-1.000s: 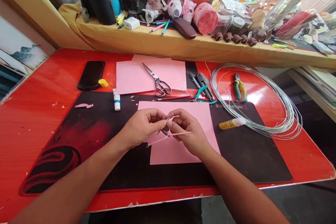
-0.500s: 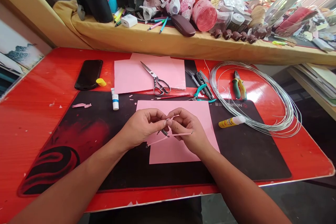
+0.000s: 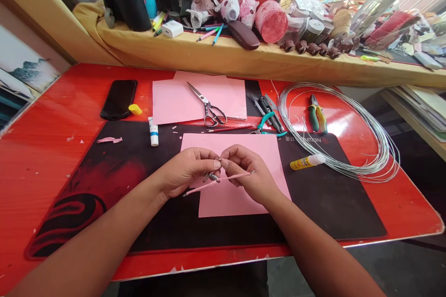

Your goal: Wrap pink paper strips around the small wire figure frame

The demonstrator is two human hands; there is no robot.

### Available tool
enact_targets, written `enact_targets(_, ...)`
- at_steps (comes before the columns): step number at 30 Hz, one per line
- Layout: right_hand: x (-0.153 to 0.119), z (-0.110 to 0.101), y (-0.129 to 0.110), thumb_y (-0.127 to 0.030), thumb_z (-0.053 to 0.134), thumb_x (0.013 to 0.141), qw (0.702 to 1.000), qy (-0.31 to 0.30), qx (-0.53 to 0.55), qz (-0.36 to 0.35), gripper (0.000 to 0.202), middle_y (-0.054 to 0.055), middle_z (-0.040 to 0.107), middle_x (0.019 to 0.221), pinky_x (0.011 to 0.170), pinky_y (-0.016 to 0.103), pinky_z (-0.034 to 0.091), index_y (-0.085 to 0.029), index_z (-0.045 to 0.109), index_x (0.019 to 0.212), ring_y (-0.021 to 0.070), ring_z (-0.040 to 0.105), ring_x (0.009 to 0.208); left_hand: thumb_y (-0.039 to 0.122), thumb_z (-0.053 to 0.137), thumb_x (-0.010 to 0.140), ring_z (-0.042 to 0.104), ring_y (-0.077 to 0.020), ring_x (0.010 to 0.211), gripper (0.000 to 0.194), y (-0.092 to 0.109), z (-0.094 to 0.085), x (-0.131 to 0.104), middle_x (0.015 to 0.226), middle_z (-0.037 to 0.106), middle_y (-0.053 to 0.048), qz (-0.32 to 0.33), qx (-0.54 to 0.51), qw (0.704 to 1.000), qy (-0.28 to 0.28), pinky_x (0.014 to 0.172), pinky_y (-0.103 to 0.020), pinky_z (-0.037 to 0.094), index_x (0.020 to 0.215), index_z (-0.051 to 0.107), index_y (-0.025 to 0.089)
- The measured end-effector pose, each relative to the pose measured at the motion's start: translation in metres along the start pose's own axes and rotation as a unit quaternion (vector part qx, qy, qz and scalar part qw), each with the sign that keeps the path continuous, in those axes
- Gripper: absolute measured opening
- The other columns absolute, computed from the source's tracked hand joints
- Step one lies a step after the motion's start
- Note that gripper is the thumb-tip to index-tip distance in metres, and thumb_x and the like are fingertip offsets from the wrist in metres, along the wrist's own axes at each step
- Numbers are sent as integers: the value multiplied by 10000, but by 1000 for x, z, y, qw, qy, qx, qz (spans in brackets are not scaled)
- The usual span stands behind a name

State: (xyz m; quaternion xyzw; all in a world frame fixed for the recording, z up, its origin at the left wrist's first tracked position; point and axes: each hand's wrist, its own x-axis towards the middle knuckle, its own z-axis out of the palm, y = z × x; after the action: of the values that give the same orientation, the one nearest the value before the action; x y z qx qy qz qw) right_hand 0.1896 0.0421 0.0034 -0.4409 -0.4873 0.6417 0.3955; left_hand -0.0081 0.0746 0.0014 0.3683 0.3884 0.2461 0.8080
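Between my hands is a small wire figure (image 3: 213, 177) with a coiled metal middle and thin limbs wrapped in pink paper. My left hand (image 3: 191, 167) pinches it from the left, thumb against fingertips. From the right, my right hand (image 3: 245, 167) pinches at the same spot, and the two sets of fingertips nearly meet. One pink limb (image 3: 200, 189) points down to the left; another crosses in front of the right fingers. The fingers hide the part being pinched. Beneath the hands lies a pink paper sheet (image 3: 244, 206) on the black desk mat (image 3: 167, 227).
Scissors (image 3: 208, 106) rest on more pink paper (image 3: 167, 102). Behind the hands are teal-handled pliers (image 3: 264, 121) and a cutter (image 3: 271, 112). To the right are a glue stick (image 3: 306, 162), a wire coil (image 3: 379, 148) and pliers (image 3: 317, 115); to the left, a tube (image 3: 154, 132) and phone (image 3: 119, 99).
The wire figure has turned a little between my fingers: its coil shows more, and the lower pink limb has swung left. Both hands keep their pinch in nearly the same place.
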Motion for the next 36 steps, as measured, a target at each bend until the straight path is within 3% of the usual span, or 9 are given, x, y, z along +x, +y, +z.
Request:
enact_targets(7, -1, 2, 1, -464, 784, 912, 999, -18, 31, 11, 305, -85, 485, 582, 460, 219, 266, -200, 632, 916, 79, 375, 483, 339, 933, 650, 579, -123, 685, 285, 0, -1, 0, 726, 706, -40, -35, -24, 999, -18, 691, -252, 446, 791, 798, 132)
enact_targets(26, -1, 4, 2, -465, 777, 908, 1000, -13, 26, 12, 304, -96, 461, 547, 473, 231, 239, -199, 631, 918, 81, 318, 480, 334, 841, 808, 708, -171, 793, 199, 9, -3, -6, 812, 793, -48, 18, 122, 992, -39, 773, -281, 516, 894, 761, 173)
enact_targets(36, -1, 4, 6, -461, 742, 937, 1000, -14, -25, 5, 279, -64, 554, 602, 488, 230, 253, -203, 636, 933, 87, 341, 502, 334, 832, 792, 724, -176, 793, 207, 10, -1, -5, 807, 800, -53, 12, 164, 986, -20, 760, -279, 543, 884, 751, 167)
